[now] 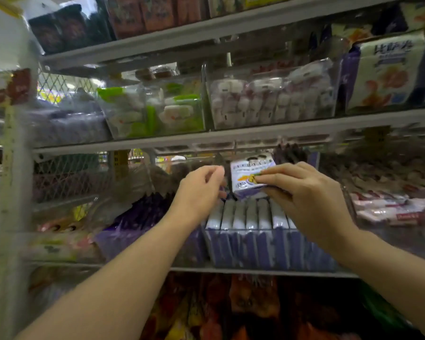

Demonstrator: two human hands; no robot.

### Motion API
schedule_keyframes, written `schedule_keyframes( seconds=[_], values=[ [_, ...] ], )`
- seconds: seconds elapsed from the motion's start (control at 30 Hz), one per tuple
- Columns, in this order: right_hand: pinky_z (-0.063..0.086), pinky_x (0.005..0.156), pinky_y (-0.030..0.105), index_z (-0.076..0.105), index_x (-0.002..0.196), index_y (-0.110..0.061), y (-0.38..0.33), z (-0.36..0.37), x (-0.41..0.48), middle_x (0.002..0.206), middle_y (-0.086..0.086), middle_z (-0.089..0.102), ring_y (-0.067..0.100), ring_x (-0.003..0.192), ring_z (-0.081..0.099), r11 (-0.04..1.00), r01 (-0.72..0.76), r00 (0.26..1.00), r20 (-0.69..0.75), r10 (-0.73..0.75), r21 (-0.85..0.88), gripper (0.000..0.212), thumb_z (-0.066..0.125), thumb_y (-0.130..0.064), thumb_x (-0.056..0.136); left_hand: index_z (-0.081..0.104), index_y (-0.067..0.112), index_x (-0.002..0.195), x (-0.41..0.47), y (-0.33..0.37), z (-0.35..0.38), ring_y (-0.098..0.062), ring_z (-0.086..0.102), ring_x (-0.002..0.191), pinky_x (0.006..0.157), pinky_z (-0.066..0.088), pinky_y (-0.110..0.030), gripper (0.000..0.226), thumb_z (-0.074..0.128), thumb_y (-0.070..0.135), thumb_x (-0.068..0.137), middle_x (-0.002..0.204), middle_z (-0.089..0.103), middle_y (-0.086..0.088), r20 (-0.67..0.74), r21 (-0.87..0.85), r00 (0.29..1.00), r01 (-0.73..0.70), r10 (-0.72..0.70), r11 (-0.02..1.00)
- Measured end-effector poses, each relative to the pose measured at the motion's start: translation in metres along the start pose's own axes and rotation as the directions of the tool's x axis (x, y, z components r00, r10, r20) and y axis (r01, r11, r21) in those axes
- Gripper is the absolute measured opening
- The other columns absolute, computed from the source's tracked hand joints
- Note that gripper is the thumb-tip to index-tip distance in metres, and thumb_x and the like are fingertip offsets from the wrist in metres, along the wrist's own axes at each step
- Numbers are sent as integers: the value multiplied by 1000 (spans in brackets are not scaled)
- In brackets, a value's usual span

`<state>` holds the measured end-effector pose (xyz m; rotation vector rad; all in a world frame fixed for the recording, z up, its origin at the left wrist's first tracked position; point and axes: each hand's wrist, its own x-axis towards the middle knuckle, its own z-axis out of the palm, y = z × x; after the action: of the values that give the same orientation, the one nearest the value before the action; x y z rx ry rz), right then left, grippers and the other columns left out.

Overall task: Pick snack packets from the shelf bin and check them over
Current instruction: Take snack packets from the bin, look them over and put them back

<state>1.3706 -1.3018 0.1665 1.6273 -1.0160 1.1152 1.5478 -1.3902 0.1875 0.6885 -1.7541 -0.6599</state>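
A clear shelf bin (pixel 253 256) at the middle holds a row of several white and purple snack packets (pixel 245 214) standing on edge. My right hand (pixel 302 192) pinches one such packet (pixel 248 177) by its right side and holds it tilted just above the row, its printed face toward me. My left hand (pixel 201 187) hovers at the packet's left edge with fingers curled; its fingertips reach down near the packets, and whether they grip anything is hidden.
A second bin of purple packets (pixel 142 217) stands to the left, and pink and white packets (pixel 390 209) lie to the right. The shelf above (pixel 231 136) carries clear bins of green (pixel 155 111) and pink (pixel 268 101) sweets. Orange bags (pixel 243 305) fill the shelf below.
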Motion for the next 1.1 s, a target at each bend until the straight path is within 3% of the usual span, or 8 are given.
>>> schedule_keyframes(
  seconds=[0.07, 0.17, 0.33, 0.53, 0.67, 0.8, 0.97, 1.1],
  values=[
    [55, 74, 35, 76, 103, -17, -21, 0, -15, 107, -2, 72, 25, 85, 66, 991, 26, 999, -40, -21, 134, 21, 62, -26, 91, 69, 19, 93, -21, 4, 0, -13, 69, 63, 68, 57, -33, 41, 40, 49, 100, 83, 74, -1, 174, -285, 950, 300, -258, 910],
    [53, 85, 35, 73, 110, -13, -53, 9, -41, 117, 5, 67, 26, 97, 64, 956, 60, 998, -17, -58, 286, 24, 61, -24, 92, 69, 13, 106, -49, -8, -11, -23, 73, 84, 70, 60, -35, 48, 48, 53, 91, 102, 75, -11, 329, -535, 891, 449, -313, 716],
    [52, 96, 34, 63, 124, -13, -94, 31, -88, 135, 4, 55, 14, 116, 59, 779, -178, 972, 230, 44, 601, 38, 68, -20, 87, 66, 11, 111, -96, -46, -37, -28, 73, 87, 76, 59, -42, 26, 54, 31, 97, 101, 75, -13, 19, -512, 946, 287, -323, 810],
    [52, 93, 33, 57, 127, -26, -145, 72, -113, 118, -9, 68, 4, 109, 63, 199, -696, 714, 635, 296, 690, 41, 60, -43, 89, 62, 18, 112, -157, -107, -62, -18, 71, 98, 88, 56, -41, 47, 63, 53, 81, 106, 74, -1, -67, -172, 975, 200, -214, 965],
    [56, 85, 44, 69, 101, -16, -164, 97, -124, 98, 8, 75, 24, 97, 70, -113, -814, 509, 792, 337, 570, 25, 53, -34, 96, 61, 17, 108, -184, -143, -52, -16, 72, 95, 79, 57, -31, 45, 58, 53, 81, 101, 75, 0, -58, -197, 969, 225, -241, 954],
    [56, 87, 48, 69, 105, -7, -167, 112, -140, 97, 17, 74, 34, 95, 70, -381, -810, 363, 891, 272, 446, 32, 53, -31, 92, 59, 19, 112, -198, -164, -39, -15, 71, 97, 80, 58, -30, 41, 58, 49, 83, 105, 74, 0, -82, -242, 956, 256, -283, 936],
    [60, 74, 34, 70, 103, -6, -162, 118, -153, 98, 15, 74, 24, 86, 72, -471, -782, 301, 909, 289, 408, 31, 57, -30, 89, 58, 27, 111, -199, -172, -34, -16, 71, 99, 83, 58, -37, 34, 58, 47, 84, 106, 73, 3, -38, -248, 951, 287, -306, 925],
    [59, 78, 39, 71, 97, -6, -157, 118, -157, 93, 17, 75, 28, 85, 73, -446, -798, 277, 904, 327, 406, 25, 56, -25, 93, 66, 24, 104, -197, -171, -38, -19, 73, 89, 66, 57, -26, 15, 55, 32, 96, 98, 76, -3, 13, -339, 929, 352, -370, 873]
  ],
)
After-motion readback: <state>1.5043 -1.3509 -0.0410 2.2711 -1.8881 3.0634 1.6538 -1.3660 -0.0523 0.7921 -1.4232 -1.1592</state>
